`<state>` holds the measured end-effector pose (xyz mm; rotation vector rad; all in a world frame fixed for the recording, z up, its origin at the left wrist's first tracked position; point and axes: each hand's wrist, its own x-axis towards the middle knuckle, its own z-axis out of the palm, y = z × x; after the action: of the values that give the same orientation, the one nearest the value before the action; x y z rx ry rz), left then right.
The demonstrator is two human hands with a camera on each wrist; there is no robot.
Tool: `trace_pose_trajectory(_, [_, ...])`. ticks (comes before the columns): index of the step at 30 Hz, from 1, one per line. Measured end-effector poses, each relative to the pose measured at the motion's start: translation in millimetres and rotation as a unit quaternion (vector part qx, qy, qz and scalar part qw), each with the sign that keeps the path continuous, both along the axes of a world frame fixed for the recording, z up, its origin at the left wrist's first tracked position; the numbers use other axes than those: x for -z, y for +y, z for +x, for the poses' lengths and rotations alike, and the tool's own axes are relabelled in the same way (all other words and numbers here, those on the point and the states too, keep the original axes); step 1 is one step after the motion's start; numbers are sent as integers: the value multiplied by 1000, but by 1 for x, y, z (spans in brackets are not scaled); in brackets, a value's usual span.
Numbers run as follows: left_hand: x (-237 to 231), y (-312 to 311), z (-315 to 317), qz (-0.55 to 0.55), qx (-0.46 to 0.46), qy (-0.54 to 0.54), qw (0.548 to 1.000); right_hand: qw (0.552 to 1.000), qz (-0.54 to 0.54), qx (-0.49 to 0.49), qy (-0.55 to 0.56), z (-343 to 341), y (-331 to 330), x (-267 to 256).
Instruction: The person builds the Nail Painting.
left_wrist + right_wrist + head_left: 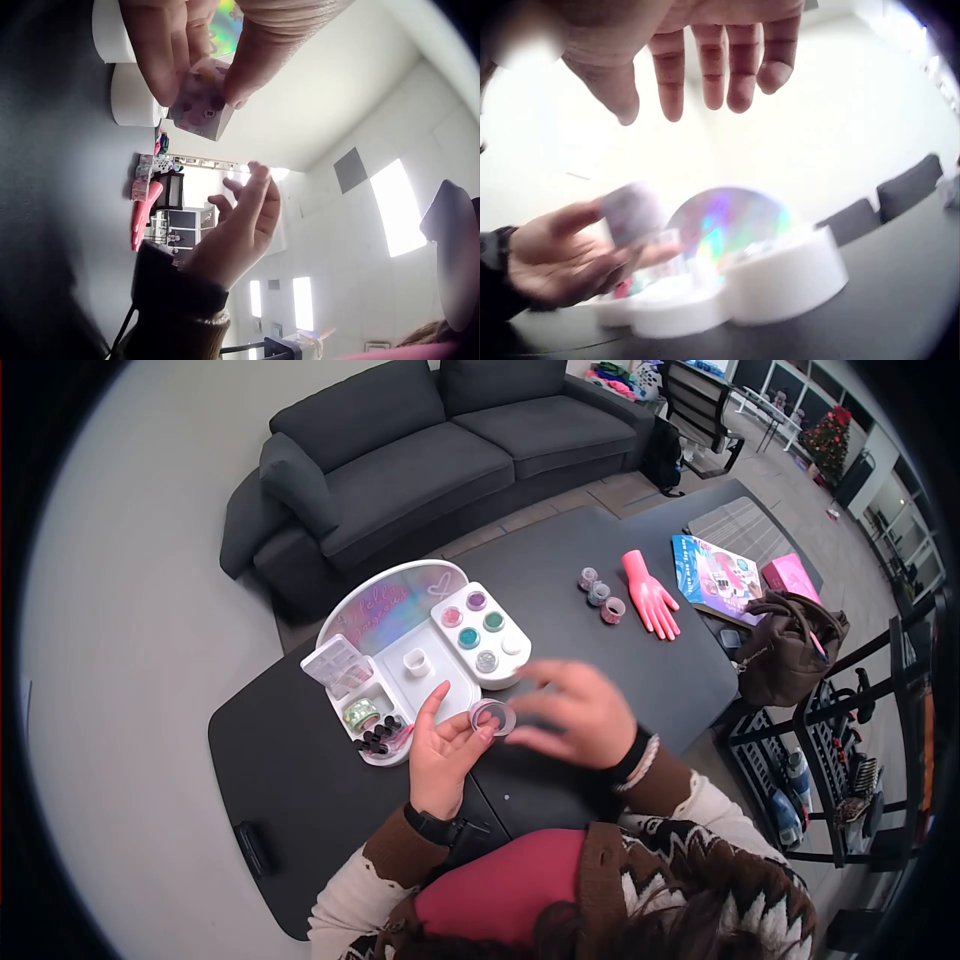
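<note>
My left hand (442,758) pinches a small, short round piece (201,103) between thumb and fingers. It is see-through with a pink and purple pattern, and looks like a ring from above in the head view. Close to its right, my right hand (588,717) is raised, blurred in the head view; its fingers (714,71) hang apart with nothing held in the right wrist view. Just beyond the left hand stands a white play set (405,695) with a shimmering back panel (385,610), a small white cup (416,662) and a side block (500,668) of glitter pots.
The set's left side holds a clear lidded box (338,665), a green patterned roll (360,713) and several black-capped bottles (378,735). Further right are small glitter jars (598,594), a pink model hand (650,598), a printed box (717,578) and a brown bag (795,650).
</note>
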<state>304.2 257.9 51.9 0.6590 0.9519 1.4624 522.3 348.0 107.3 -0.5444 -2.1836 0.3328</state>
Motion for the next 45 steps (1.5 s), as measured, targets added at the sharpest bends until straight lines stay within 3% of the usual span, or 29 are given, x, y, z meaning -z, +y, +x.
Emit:
trace_pose_trajectory(1, [-6,-1,0,-9,2,5,1000,990,50,130,28,23,25,-14])
trace_pose_trajectory(3, [-7,-2,1,-18,5,9,1000,964,-15,265,13,44,59,-9])
trace_pose_trajectory(4, [-4,-2,1,-13,8,20,1000,942,-6,328,-62,55,76,1])
trace_pose_trajectory(7, [0,0,1,1,17,23,1000,921,-64,356,-143,84,120,49])
trace_pose_trajectory(9, [-2,-3,-1,2,12,18,1000,932,-118,325,-103,93,141,71])
trace_pose_trajectory(10, [-2,-2,-1,-1,18,23,1000,912,-200,341,-109,91,142,64])
trace_pose_trajectory(11, [-2,-3,-1,-4,27,27,999,914,-192,340,-109,97,146,71])
trace_pose_trajectory(13, [-3,-2,-4,-10,27,31,999,912,-222,329,-99,83,119,33])
trace_pose_trajectory(15, [-1,-3,-4,-13,35,43,998,947,-247,208,6,59,81,1])
trace_pose_trajectory(16, [0,-2,-4,-17,32,41,999,932,-345,85,67,44,66,-4])
trace_pose_trajectory(19, [5,-1,-5,-14,38,49,998,941,-313,-128,17,5,10,-30])
trace_pose_trajectory(21, [10,0,-6,21,42,51,998,967,-206,-139,-56,-7,-5,-22])
trace_pose_trajectory(27, [16,-1,-8,15,20,71,997,981,-167,-46,-92,-15,-18,-6])
trace_pose_trajectory(33, [13,-1,-5,0,13,49,999,981,-164,12,-103,-18,-23,-6])
trace_pose_trajectory(45, [14,0,-2,-6,28,52,998,973,-190,17,-130,-30,-29,2])
